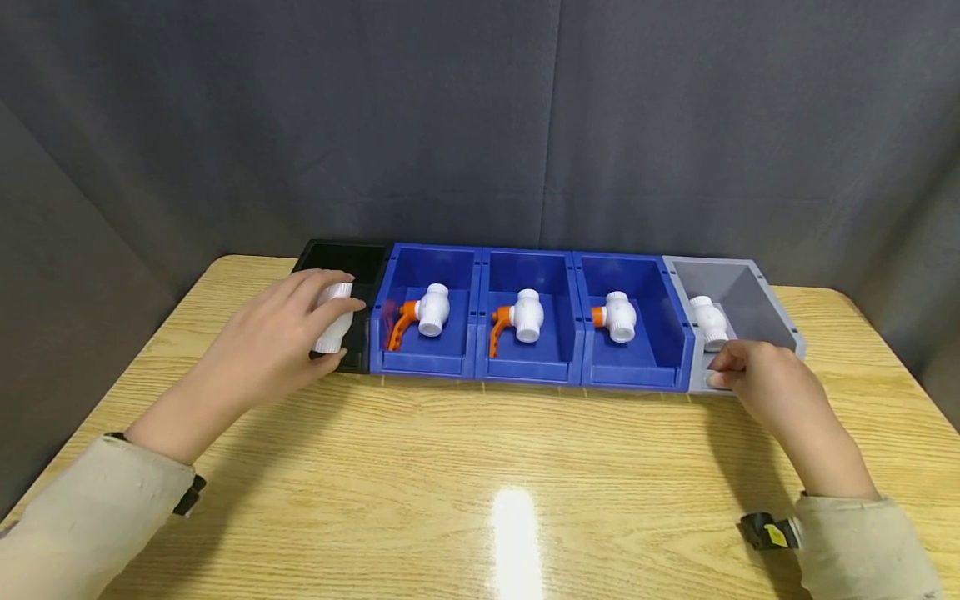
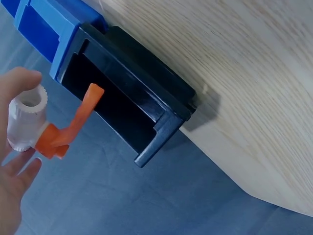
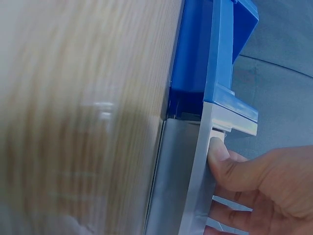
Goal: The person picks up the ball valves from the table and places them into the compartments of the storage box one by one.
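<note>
My left hand (image 1: 273, 337) grips a white plastic ball valve (image 1: 335, 327) between thumb and fingers, over the black bin (image 1: 341, 257). In the left wrist view, its orange lever handle (image 2: 78, 120) points out toward that bin. At the far right, my right hand (image 1: 780, 392) reaches over the front of the grey bin (image 1: 738, 287), its fingers curled. A white ball valve (image 1: 707, 318) lies in this bin, its near end close to the fingers. From the right wrist view, the thumb (image 3: 220, 152) is right at the bin's front edge; I cannot tell whether the fingers pinch the valve.
Between the outer bins stand three blue bins (image 1: 528, 367) in a row, each with a white ball valve (image 1: 528, 317) with orange handle parts. A wooden table (image 1: 450, 467) carries the row, and a dark grey curtain (image 1: 450, 125) hangs behind.
</note>
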Tool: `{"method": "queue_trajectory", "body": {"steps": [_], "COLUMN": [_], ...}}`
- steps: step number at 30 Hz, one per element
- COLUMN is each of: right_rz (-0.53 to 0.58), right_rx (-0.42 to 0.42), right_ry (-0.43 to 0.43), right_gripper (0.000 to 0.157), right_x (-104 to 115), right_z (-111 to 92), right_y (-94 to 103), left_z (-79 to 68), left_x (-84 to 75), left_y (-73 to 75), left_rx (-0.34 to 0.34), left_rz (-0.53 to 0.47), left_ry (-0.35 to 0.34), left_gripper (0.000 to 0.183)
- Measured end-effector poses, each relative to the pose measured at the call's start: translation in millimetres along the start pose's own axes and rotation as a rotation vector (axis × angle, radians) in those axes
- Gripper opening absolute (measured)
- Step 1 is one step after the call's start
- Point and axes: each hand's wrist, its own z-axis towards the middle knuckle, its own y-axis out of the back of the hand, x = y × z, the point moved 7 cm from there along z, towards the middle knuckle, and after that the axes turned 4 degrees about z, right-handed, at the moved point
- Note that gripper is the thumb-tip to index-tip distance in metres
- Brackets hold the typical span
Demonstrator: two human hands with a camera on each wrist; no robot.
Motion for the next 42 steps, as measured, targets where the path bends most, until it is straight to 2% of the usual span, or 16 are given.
{"method": "queue_trajectory", "body": {"steps": [14,23,32,42], "right_rz": [-0.003,-0.004,-0.008,-0.010], "right_rx": [-0.012,-0.020,-0.028,0.005], "right_ry": [0.013,0.022,0.032,0.007], "right_gripper": [0.010,0.010,0.012,0.008], "right_x": [1.0,1.6,0.9,-0.2], "right_z": [0.0,-0.3,-1.0,0.0], "right_y": [0.2,0.4,0.6,0.4], "left_z": [8.4,12.3,19.1,24.6], "left_x": [10.7,18.4,21.3,29.9], "left_y": [-2.2,-8.7,-16.2,-23.6], "left_rx": [-0.078,-0.042,-0.041,-0.003], "left_rz": [0.027,0.042,0.039,0.037], "left_ry": [-0.080,-0.063,-0.089,-0.057], "left_gripper": [0.060,0.063,0.060,0.060]}}
